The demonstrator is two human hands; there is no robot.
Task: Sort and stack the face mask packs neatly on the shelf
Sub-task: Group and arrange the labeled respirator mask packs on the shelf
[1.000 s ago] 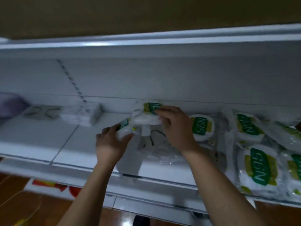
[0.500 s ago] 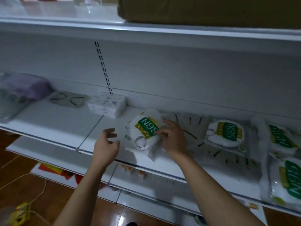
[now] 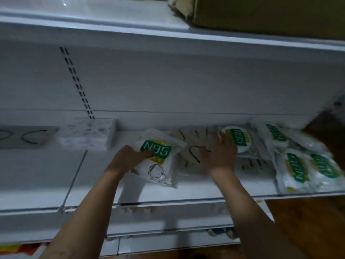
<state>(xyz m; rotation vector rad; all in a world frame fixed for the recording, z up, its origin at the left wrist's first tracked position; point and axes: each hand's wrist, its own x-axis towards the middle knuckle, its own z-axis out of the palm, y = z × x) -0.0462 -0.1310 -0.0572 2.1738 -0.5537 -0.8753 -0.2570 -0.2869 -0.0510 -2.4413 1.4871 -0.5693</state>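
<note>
**Both hands on the packs, mid-shelf**

Your left hand (image 3: 128,157) is on the left edge of a white N95 pack (image 3: 158,165) that lies flat near the middle of the shelf (image 3: 37,174), label up and readable. Your thumb is pressed across the green label. The other fingers are bunched at the pack's edge, and it cannot be told whether they curl under it.

At 3 o'clock from that pack, touching it, lies a clear pack (image 3: 190,144) of pale masks with black ear loops. Your right hand (image 3: 220,156) rests on it palm down with the fingers spread. The fingertips reach a second N95 pack (image 3: 238,139) at the hand's 1 o'clock, label turned sideways.

Farther along at 3 o'clock, a loose heap of packs (image 3: 302,163) overlaps at mixed angles up to the shelf's front lip.

At 10 o'clock from your left hand, against the back wall, sits a pack of tissues (image 3: 87,135). Just beside it at 9 o'clock is a grey mask pack (image 3: 28,136) lying flat.

At 12 o'clock, a cardboard box (image 3: 261,14) stands on the upper shelf (image 3: 93,17).
</note>
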